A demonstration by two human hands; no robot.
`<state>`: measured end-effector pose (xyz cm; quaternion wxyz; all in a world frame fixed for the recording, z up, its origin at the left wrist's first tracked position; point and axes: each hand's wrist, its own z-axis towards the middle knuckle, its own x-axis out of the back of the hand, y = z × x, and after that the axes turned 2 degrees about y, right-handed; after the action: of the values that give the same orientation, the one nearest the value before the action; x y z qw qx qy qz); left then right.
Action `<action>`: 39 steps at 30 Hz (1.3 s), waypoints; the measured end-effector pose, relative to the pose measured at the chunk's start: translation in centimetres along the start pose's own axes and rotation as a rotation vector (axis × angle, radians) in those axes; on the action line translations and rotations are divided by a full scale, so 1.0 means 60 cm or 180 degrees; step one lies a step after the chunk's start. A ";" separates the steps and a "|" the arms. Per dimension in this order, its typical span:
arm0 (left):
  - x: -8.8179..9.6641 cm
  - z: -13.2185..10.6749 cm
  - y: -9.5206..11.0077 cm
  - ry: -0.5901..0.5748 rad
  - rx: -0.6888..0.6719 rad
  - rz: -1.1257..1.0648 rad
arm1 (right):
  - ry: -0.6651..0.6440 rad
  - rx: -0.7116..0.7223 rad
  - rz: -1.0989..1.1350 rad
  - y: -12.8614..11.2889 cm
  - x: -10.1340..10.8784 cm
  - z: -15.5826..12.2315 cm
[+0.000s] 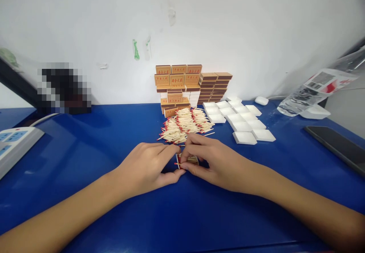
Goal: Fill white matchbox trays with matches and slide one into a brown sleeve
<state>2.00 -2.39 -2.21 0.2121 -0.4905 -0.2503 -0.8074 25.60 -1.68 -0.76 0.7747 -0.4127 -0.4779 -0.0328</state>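
A small white matchbox tray (pixel 179 165) with matches in it lies on the blue table, partly hidden by my fingers. My left hand (pixel 152 162) grips its left end, thumb on the near side and fingers on the far side. Over the tray, my right hand (pixel 212 159) pinches a match (pixel 176 163) between thumb and forefinger, its red head pointing left. Just beyond both hands is a heap of loose red-tipped matches (pixel 185 125). Several white trays (pixel 245 137) stand to the right of the heap.
Stacked matchboxes (pixel 176 80) stand against the wall behind the heap. To the right are a white rounded case (pixel 261 101), a tilted plastic bottle (pixel 308 93) and a dark phone (pixel 336 144). A power strip (pixel 19 146) lies at the left edge of the blue table (pixel 182 215).
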 end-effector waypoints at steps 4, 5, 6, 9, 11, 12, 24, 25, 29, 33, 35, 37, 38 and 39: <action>-0.002 -0.002 -0.002 0.0108 -0.0068 0.0020 | 0.0047 0.0039 -0.0050 0.001 0.002 -0.002; -0.002 -0.003 -0.002 0.0134 -0.0039 0.0016 | 0.0110 0.0060 -0.0088 0.001 0.004 -0.003; -0.001 -0.003 -0.003 0.0150 0.0004 0.0018 | 0.0169 0.0080 -0.0144 0.002 0.006 -0.003; 0.000 -0.003 -0.002 0.0147 0.0108 0.0042 | 0.0239 0.0143 -0.0379 0.009 0.016 -0.005; 0.001 -0.003 -0.001 0.0145 0.0137 0.0030 | 0.0266 0.0171 -0.0487 0.017 0.024 -0.005; 0.002 -0.003 0.000 0.0145 0.0141 0.0004 | 0.0315 0.0160 -0.0544 0.023 0.028 -0.005; 0.003 -0.002 0.004 -0.0109 0.0075 -0.0187 | 0.0099 -0.0317 -0.0918 0.063 0.034 0.001; 0.003 -0.001 0.003 -0.0109 0.0078 -0.0191 | 0.0101 -0.0310 -0.0908 0.063 0.033 0.002; 0.003 -0.002 0.001 -0.0125 0.0111 -0.0173 | 0.0044 -0.0239 -0.0908 0.065 0.034 0.002; 0.003 -0.005 0.000 -0.0099 0.0088 -0.0155 | 0.0058 -0.0247 -0.0931 0.068 0.036 0.000; 0.003 -0.005 -0.001 -0.0092 0.0079 -0.0152 | 0.0057 -0.0249 -0.0928 0.069 0.035 0.001; 0.003 -0.005 -0.002 -0.0094 0.0082 -0.0151 | 0.0030 -0.0232 -0.0880 0.069 0.034 0.002; 0.003 -0.004 -0.002 -0.0095 0.0083 -0.0147 | 0.0010 -0.0226 -0.0853 0.069 0.033 0.003; 0.003 -0.004 -0.002 -0.0094 0.0091 -0.0139 | -0.0007 -0.0229 -0.0825 0.069 0.033 0.003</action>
<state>1.70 -2.44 -2.17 0.1977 -0.4937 -0.2756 -0.8008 28.38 1.84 -1.74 0.7481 -0.3750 -0.5267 -0.1492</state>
